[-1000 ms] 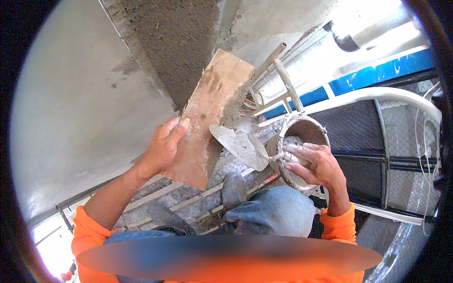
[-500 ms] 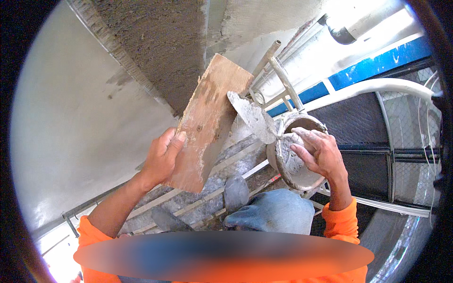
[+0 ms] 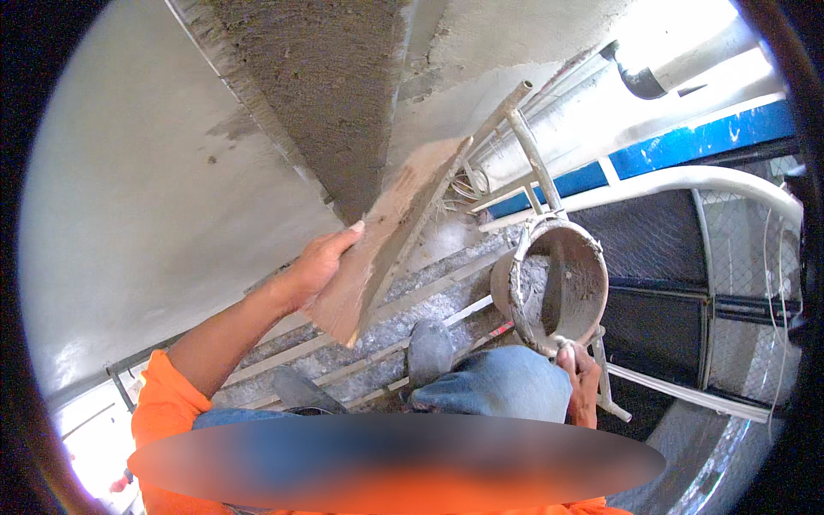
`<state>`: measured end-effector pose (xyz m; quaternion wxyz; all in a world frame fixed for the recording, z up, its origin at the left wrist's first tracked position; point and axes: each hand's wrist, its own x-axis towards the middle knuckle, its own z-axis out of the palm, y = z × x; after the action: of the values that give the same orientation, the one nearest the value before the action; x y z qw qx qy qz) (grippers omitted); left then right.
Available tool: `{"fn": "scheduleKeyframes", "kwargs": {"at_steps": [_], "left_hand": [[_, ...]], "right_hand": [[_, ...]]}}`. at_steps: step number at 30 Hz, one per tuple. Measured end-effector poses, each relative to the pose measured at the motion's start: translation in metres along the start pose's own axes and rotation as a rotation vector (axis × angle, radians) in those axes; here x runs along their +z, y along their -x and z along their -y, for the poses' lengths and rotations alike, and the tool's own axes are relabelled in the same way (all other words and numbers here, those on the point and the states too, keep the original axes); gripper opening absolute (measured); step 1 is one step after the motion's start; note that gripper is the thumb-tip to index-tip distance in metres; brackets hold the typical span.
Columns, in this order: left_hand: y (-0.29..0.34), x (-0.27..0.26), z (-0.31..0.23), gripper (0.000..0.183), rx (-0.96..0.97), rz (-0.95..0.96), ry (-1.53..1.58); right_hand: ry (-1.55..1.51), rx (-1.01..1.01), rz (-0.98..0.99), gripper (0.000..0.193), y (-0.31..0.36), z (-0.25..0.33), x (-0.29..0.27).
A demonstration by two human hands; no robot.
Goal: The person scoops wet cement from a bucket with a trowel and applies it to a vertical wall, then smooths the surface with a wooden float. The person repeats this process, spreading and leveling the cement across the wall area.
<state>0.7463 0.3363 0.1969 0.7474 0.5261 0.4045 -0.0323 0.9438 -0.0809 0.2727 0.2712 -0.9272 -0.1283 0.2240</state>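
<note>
My left hand [image 3: 322, 266] grips a flat wooden board [image 3: 386, 245] by its left side, thumb on its face. The board is tilted, its long lower edge facing right, and grey smears mark it. My right hand [image 3: 584, 378] is closed low at the near rim of a mortar-caked bucket [image 3: 589, 245]. It appears to hold the trowel by its handle; the blade is hard to make out against the bucket's dark inside. Grey mortar [image 3: 534, 287] lies along the left part of the bucket.
A rough brown-grey strip [image 3: 313, 77] runs between smooth wall surfaces [image 3: 129, 189]. Metal tubing [image 3: 534, 154] rises behind the bucket. A white curved rail [image 3: 687, 178] and dark mesh panels [image 3: 644, 227] stand at the right. Below are mortar-spattered slats [image 3: 412, 300] and my boots [image 3: 429, 352].
My right hand has dropped from above the bucket to its near rim, and the trowel blade has left the board's side. The board has tilted, turning its face away, and lowered slightly.
</note>
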Motion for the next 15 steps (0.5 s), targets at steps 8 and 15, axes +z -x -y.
{"fn": "scheduleKeyframes", "kwargs": {"at_steps": [8, 15], "left_hand": [[-0.032, 0.011, 0.007, 0.061, -0.118, 0.071, 0.196], [-0.004, -0.006, 0.009, 0.063, -0.048, 0.007, -0.049]], "right_hand": [[0.152, -0.958, 0.379, 0.045, -0.070, 0.103, 0.027], [0.323, -1.022, 0.299, 0.043, -0.082, 0.126, 0.037]]}}
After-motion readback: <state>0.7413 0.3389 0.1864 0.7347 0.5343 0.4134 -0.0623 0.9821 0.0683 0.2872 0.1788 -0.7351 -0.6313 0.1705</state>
